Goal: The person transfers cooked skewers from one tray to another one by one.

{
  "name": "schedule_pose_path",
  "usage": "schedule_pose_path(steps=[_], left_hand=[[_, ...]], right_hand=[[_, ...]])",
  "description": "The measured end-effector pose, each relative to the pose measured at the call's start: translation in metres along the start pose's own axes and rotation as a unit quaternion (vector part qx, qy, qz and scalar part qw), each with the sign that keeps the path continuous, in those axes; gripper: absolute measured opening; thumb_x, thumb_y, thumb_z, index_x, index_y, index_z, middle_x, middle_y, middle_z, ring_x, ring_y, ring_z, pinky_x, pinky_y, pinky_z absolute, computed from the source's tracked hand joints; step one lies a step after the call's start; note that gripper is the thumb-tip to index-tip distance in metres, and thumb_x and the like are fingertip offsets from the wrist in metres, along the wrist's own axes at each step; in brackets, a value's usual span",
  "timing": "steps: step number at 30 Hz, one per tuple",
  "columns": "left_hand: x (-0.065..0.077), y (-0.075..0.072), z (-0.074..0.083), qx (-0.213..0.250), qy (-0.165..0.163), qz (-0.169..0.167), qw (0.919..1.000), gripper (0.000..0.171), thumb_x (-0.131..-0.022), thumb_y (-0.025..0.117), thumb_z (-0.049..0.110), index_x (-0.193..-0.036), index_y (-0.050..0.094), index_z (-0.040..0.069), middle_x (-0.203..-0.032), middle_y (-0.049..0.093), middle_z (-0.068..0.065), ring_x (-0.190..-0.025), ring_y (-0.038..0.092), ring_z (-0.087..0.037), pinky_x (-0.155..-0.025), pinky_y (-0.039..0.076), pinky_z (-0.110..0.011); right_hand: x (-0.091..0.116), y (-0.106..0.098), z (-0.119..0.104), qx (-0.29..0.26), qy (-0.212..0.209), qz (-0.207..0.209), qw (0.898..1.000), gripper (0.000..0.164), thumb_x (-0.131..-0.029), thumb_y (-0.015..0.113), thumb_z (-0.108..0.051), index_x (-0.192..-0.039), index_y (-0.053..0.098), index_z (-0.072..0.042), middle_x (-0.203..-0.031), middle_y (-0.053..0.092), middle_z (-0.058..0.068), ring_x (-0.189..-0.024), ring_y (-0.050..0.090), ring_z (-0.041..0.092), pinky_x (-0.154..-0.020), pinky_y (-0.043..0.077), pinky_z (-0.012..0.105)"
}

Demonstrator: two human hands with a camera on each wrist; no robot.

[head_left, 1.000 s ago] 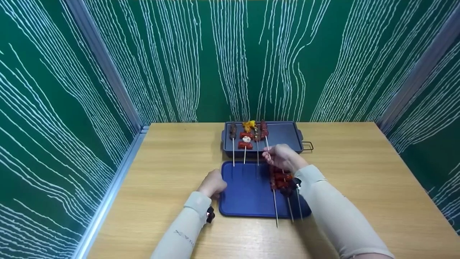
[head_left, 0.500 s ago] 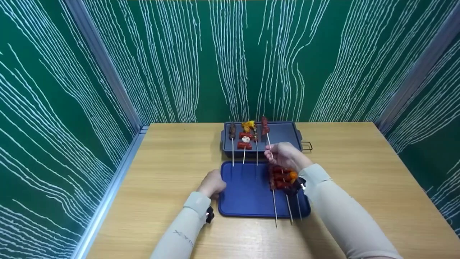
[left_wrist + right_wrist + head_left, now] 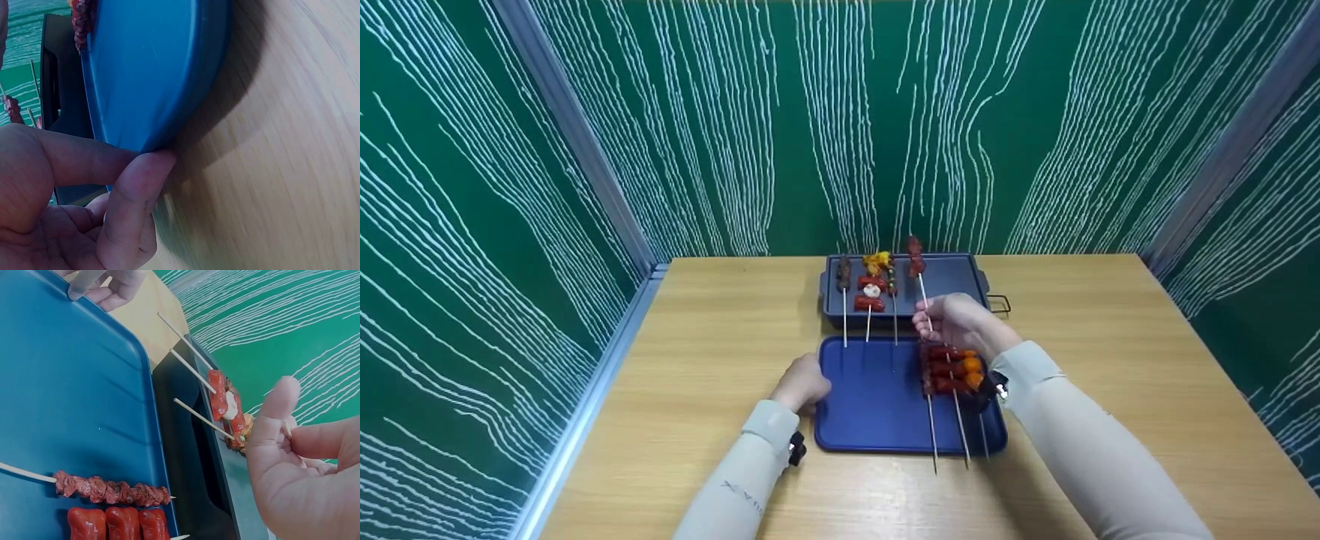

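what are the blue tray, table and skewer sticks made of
Blue tray: probably plastic, satin, with a smooth rounded rim. Table: wood or printed laminate, faintly glossy; grain and reflected light show. Skewer sticks: likely bamboo or wood, matte, pale tan.

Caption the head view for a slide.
Right grip holds a red skewer by its stick near the griddle; left grip holds the edge of the blue tray.

Green walls point(image 3: 1035, 112) with wavy white lines point(image 3: 840, 112) meet at grey posts point(image 3: 580, 135) around a light wooden table point(image 3: 720, 315).

From above, the head camera faces forward and down; both closer wrist views share the blue tray point(image 3: 866, 409).
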State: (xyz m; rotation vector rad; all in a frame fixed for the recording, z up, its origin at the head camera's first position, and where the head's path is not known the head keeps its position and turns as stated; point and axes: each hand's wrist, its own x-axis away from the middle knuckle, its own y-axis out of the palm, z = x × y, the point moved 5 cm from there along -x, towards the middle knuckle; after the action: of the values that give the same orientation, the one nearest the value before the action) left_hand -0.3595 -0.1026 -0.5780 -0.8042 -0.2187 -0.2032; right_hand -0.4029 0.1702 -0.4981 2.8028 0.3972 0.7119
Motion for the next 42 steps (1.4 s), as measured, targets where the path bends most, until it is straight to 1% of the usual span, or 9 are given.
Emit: schedule_pose_path(steps=[4, 8, 10, 16, 22, 30, 35, 38, 42], left_hand=[[0.000, 0.000, 0.000, 0.004, 0.000, 0.002, 1.0000, 0.029, -0.085, 0.051, -0.008, -0.110, 0.065, -0.003, -0.099, 0.069, -0.025, -0.047, 0.060, -0.023, -0.036, 0.053, -0.033], [-0.024, 0.011, -0.022, 0.019, 0.017, 0.000, 0.9997, 0.026, -0.080, 0.050, -0.005, -0.102, 0.063, -0.001, -0.092, 0.068, -0.023, -0.043, 0.061, -0.023, -0.035, 0.055, -0.037], [-0.026, 0.012, -0.023, 0.014, 0.008, -0.004, 0.9999, 0.023, -0.081, 0.050, -0.005, -0.099, 0.064, -0.001, -0.088, 0.068, -0.022, -0.043, 0.061, -0.023, -0.038, 0.058, -0.040], [0.003, -0.001, 0.002, -0.011, -0.016, -0.006, 0.9998, 0.015, -0.088, 0.051, -0.006, -0.095, 0.063, -0.001, -0.079, 0.066, -0.017, -0.043, 0.058, -0.020, -0.036, 0.053, -0.032], [0.004, -0.001, 0.002, -0.005, -0.016, 0.000, 0.9999, 0.019, -0.087, 0.052, -0.007, -0.101, 0.064, -0.002, -0.086, 0.066, -0.020, -0.043, 0.057, -0.020, -0.033, 0.050, -0.029], [0.004, 0.000, 0.001, -0.002, -0.017, 0.005, 0.9998, 0.015, -0.086, 0.051, -0.008, -0.092, 0.062, 0.001, -0.084, 0.065, -0.019, -0.043, 0.056, -0.019, -0.033, 0.049, -0.028], [0.004, -0.001, 0.002, -0.003, -0.017, 0.008, 0.9998, 0.016, -0.086, 0.051, -0.010, -0.092, 0.063, -0.001, -0.084, 0.067, -0.021, -0.042, 0.057, -0.019, -0.033, 0.051, -0.029], [-0.001, 0.000, -0.001, 0.009, -0.017, 0.003, 0.9998, 0.019, -0.084, 0.051, -0.010, -0.095, 0.063, -0.003, -0.085, 0.067, -0.023, -0.041, 0.059, -0.022, -0.034, 0.053, -0.033], [-0.029, 0.014, -0.025, 0.011, 0.003, -0.007, 0.9999, 0.021, -0.082, 0.051, -0.006, -0.097, 0.064, -0.002, -0.082, 0.068, -0.021, -0.042, 0.064, -0.023, -0.037, 0.058, -0.037]], right_hand=[[0.005, 0.004, -0.001, 0.012, -0.002, -0.011, 1.000, 0.021, -0.110, 0.031, 0.003, -0.114, 0.051, -0.002, -0.084, 0.069, 0.006, -0.071, 0.068, 0.014, -0.065, 0.063, 0.022], [0.010, 0.006, -0.003, 0.017, -0.001, -0.015, 1.000, 0.021, -0.111, 0.031, 0.001, -0.115, 0.051, -0.001, -0.084, 0.070, 0.006, -0.072, 0.068, 0.015, -0.066, 0.064, 0.022], [0.013, 0.007, -0.004, 0.022, -0.003, -0.018, 1.000, 0.020, -0.111, 0.031, 0.001, -0.116, 0.050, -0.001, -0.085, 0.070, 0.006, -0.072, 0.068, 0.015, -0.067, 0.064, 0.022], [0.021, 0.011, -0.007, 0.044, -0.011, -0.031, 0.999, 0.018, -0.111, 0.035, 0.002, -0.115, 0.053, -0.001, -0.086, 0.071, 0.007, -0.076, 0.070, 0.016, -0.073, 0.066, 0.024], [0.026, 0.013, -0.006, 0.068, -0.010, -0.037, 0.997, 0.018, -0.110, 0.037, 0.002, -0.117, 0.053, -0.001, -0.089, 0.071, 0.006, -0.078, 0.070, 0.016, -0.075, 0.066, 0.026], [0.033, 0.013, 0.001, 0.092, -0.015, -0.042, 0.995, 0.019, -0.110, 0.041, 0.003, -0.113, 0.059, -0.001, -0.087, 0.074, 0.005, -0.076, 0.073, 0.016, -0.073, 0.067, 0.026], [0.038, 0.012, 0.005, 0.104, -0.011, -0.042, 0.994, 0.019, -0.108, 0.042, 0.003, -0.113, 0.060, -0.001, -0.089, 0.076, 0.006, -0.078, 0.074, 0.017, -0.074, 0.067, 0.027], [0.040, 0.013, 0.008, 0.105, -0.008, -0.045, 0.993, 0.018, -0.108, 0.042, 0.003, -0.113, 0.059, 0.000, -0.089, 0.077, 0.007, -0.078, 0.075, 0.017, -0.075, 0.068, 0.028], [0.044, 0.015, 0.014, 0.104, -0.006, -0.053, 0.993, 0.016, -0.109, 0.042, 0.004, -0.113, 0.057, 0.001, -0.088, 0.077, 0.007, -0.078, 0.076, 0.017, -0.074, 0.068, 0.028]])
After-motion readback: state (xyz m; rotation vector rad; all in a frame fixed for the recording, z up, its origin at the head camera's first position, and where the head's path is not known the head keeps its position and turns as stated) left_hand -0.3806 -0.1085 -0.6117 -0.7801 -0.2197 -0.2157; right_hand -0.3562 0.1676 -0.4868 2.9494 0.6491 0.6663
